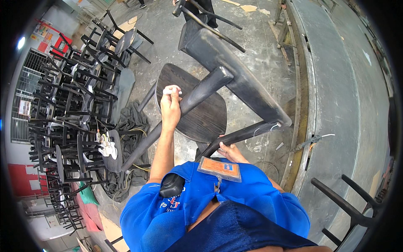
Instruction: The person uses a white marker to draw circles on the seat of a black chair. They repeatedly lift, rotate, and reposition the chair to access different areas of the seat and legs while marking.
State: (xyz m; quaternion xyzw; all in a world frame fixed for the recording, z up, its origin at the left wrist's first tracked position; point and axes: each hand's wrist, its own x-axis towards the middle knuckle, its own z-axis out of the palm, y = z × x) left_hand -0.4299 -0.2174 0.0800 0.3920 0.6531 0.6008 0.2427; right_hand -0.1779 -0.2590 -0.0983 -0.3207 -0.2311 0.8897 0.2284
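A black wooden chair [204, 110] stands tilted in front of me, its oval wood-grain seat below and its broad curved backrest [241, 69] toward the far right. My left hand [171, 110] is closed on a small white piece [173, 91], its kind not clear, beside the chair's left post and over the seat. Lower down, my right hand [230, 152] grips the chair's right post [235, 137] close to my chest. A thin pale thread or wire [268, 129] shows near the joint of that post and the backrest.
Stacked black chairs [79, 101] crowd the left side, next to a dark crumpled cloth [126, 126]. Along the right runs a long grey worktable [331, 101], with a brush-like tool [308, 143] at its edge. Another person [205, 12] stands at the far side near chair legs.
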